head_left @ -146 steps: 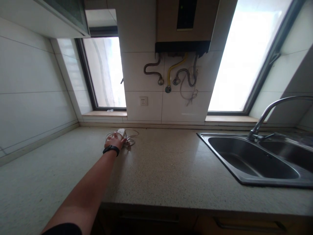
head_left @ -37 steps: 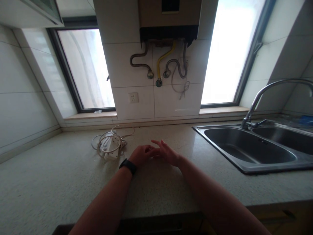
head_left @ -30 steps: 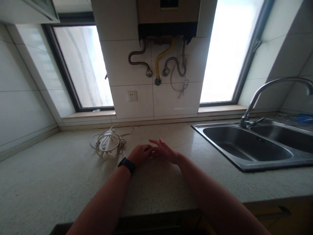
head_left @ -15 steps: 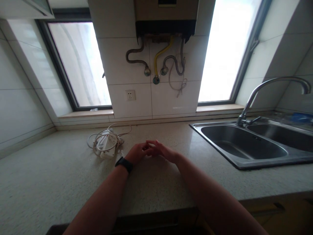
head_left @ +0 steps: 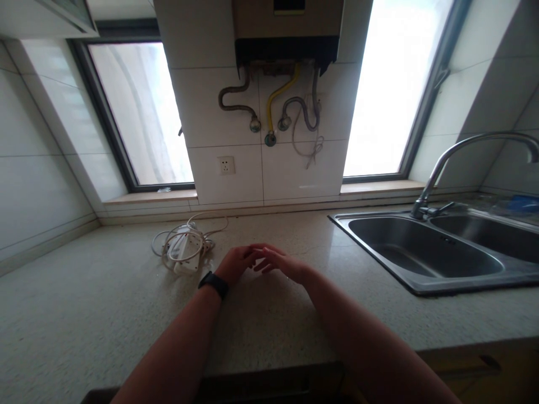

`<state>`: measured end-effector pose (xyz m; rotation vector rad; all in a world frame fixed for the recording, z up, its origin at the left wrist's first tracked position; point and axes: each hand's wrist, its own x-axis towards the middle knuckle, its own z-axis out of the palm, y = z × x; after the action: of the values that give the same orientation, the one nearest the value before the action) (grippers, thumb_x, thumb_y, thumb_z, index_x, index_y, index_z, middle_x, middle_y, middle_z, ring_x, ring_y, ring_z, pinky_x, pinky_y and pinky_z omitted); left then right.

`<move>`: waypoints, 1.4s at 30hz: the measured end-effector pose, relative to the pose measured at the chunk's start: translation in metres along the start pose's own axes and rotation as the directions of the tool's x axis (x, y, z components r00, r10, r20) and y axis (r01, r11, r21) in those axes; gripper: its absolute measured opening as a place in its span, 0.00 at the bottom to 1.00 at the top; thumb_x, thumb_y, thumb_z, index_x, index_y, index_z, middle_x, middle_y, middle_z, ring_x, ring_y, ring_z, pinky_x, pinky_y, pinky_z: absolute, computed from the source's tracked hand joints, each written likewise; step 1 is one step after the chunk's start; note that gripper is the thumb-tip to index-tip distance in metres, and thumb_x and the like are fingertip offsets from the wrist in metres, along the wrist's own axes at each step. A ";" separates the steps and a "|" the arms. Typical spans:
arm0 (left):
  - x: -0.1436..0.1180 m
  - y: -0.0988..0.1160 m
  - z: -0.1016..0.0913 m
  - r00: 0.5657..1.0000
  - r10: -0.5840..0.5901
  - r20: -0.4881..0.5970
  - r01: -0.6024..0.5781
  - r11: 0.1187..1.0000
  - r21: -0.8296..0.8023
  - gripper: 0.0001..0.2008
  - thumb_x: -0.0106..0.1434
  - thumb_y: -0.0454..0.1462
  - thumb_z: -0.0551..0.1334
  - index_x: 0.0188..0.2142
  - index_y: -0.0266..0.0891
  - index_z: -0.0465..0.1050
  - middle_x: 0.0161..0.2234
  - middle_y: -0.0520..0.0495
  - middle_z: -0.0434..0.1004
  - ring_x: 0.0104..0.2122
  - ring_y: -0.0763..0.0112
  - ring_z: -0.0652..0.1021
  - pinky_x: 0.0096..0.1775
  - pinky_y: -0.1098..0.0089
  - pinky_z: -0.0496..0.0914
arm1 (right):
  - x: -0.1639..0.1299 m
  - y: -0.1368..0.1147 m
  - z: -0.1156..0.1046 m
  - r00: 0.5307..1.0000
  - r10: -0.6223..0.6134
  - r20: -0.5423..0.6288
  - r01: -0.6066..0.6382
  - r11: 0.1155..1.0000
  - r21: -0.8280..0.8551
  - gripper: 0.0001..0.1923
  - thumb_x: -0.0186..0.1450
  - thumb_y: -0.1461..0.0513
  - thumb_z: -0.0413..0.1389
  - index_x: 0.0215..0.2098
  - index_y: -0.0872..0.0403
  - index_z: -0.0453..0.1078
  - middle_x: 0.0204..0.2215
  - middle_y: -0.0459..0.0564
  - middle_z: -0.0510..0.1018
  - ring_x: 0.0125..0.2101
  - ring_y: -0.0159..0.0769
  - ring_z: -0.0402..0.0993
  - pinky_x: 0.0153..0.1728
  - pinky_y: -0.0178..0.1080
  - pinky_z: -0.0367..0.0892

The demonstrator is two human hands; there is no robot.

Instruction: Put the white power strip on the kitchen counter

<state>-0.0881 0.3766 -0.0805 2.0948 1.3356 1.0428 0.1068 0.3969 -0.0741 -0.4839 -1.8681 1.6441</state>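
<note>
My left hand (head_left: 236, 264), with a dark watch (head_left: 213, 284) on its wrist, reaches over the speckled countertop (head_left: 265, 325). Its fingers meet those of my right hand (head_left: 285, 265) and partly overlap them in the middle. Both hands hold nothing that shows, and the fingers look stretched out and apart. Just left of my left hand lies a white power strip (head_left: 185, 252) with its cord looped loosely over it.
A steel double sink (head_left: 416, 247) with a curved faucet (head_left: 438, 163) is set in the counter at right. On the tiled wall are a water heater (head_left: 286, 33) with hoses and a socket (head_left: 226, 165). Windows stand on both sides.
The fingers of my two hands have shifted against each other, and those of my right hand now spread a little more. The power strip stays where it was.
</note>
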 end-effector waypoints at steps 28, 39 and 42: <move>-0.003 0.006 0.001 0.991 0.037 0.127 -0.047 0.996 0.076 0.23 0.69 0.51 0.47 0.33 0.37 0.71 0.25 0.49 0.75 0.25 0.72 0.73 0.30 0.72 0.64 | 0.008 0.012 -0.005 0.999 0.042 0.018 -0.039 0.984 -0.175 0.26 0.67 0.42 0.46 0.41 0.54 0.72 0.35 0.51 0.78 0.28 0.32 0.72 0.32 0.36 0.64; 0.000 -0.006 0.003 0.998 0.013 0.064 -0.015 1.000 0.025 0.21 0.69 0.47 0.47 0.44 0.38 0.73 0.34 0.46 0.77 0.30 0.71 0.74 0.35 0.70 0.67 | 0.011 0.019 -0.016 0.979 -0.183 -0.086 0.110 0.840 -0.532 0.21 0.69 0.48 0.47 0.41 0.54 0.74 0.38 0.52 0.76 0.40 0.38 0.69 0.45 0.42 0.62; 0.000 -0.010 0.004 0.998 -0.027 0.055 0.026 1.000 0.016 0.22 0.69 0.46 0.46 0.50 0.38 0.71 0.32 0.47 0.77 0.29 0.70 0.74 0.34 0.70 0.66 | 0.010 0.022 -0.024 0.964 -0.236 -0.121 0.102 0.752 -0.651 0.19 0.69 0.49 0.49 0.45 0.52 0.74 0.42 0.55 0.76 0.44 0.42 0.69 0.49 0.46 0.60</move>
<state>-0.0909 0.3813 -0.0895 2.0961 1.3445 0.9599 0.1124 0.4248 -0.0925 -0.6979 -2.2176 0.7588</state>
